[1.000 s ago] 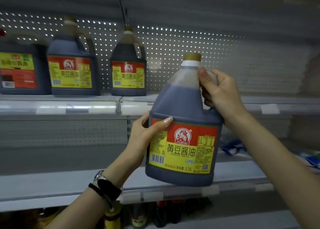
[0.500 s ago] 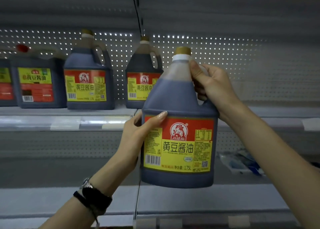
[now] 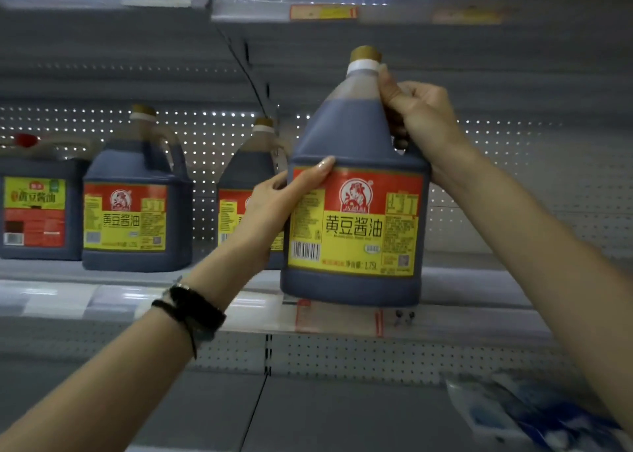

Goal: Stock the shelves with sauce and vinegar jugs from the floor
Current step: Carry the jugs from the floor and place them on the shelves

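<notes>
Far left, a red-capped jug (image 3: 36, 208) is sitting on the middle shelf (image 3: 479, 287), dark and square-shouldered, showing a yellow and red label. Just beside it a second jug (image 3: 133, 195) with a tan cap is standing upright, its handle turned to the right.

Moving along, the left forearm is reaching up from the bottom corner, with a black wristband (image 3: 191, 309) wrapping the wrist. Behind that arm a third jug (image 3: 250, 164) is peeking out, its label half covered.

Now the left hand (image 3: 274, 201) is bracing the side of the soy sauce jug (image 3: 356, 177). The thumb is lying flat across the label's top left corner and the other fingers are wrapping round the side, out of sight.

The soy sauce jug is being held upright, just right of the third jug. Its base is hanging level with the middle shelf's front lip, and I cannot tell whether it is touching. Dark sauce is filling it up to the shoulder, under a white collar and a tan cap.

Over to the right hand (image 3: 424, 123), which is gripping the handle beside the neck. Its fingers are curling tightly round the handle and the thumb is pointing up along the neck.

Overhead, a yellow price tag (image 3: 323, 12) is showing on the upper shelf's edge. Down at the bottom right, a blue and white packet (image 3: 534, 414) is lying on the lower shelf
</notes>
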